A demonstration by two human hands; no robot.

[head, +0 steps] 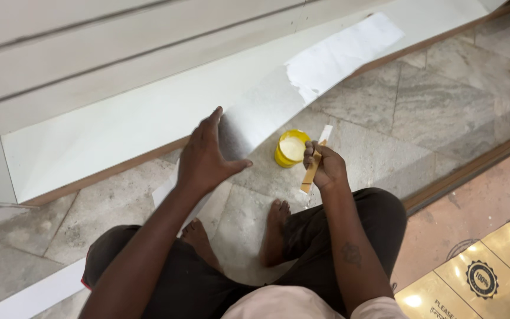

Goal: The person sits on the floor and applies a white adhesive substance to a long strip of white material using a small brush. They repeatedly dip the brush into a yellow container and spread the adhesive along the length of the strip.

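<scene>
The left hand (205, 158) is spread flat against a long white laminate strip (278, 97), pressing it toward the white panel (107, 133); the right hand (324, 166) is clenched around a thin wooden stick (312, 171) just beside an open yellow tub (291, 149) of pale adhesive. Pressure is best kept even so the strip lies flush. A grey marble floor (438, 106) is seen beneath, with cartons (491, 272) stacked at the right.

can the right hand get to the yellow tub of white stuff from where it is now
Probably yes. The right hand, gripping a thin wooden stick, sits just beside the open yellow tub on the floor, with nothing between them. The left hand is off to the side, pressing the white strip.
</scene>
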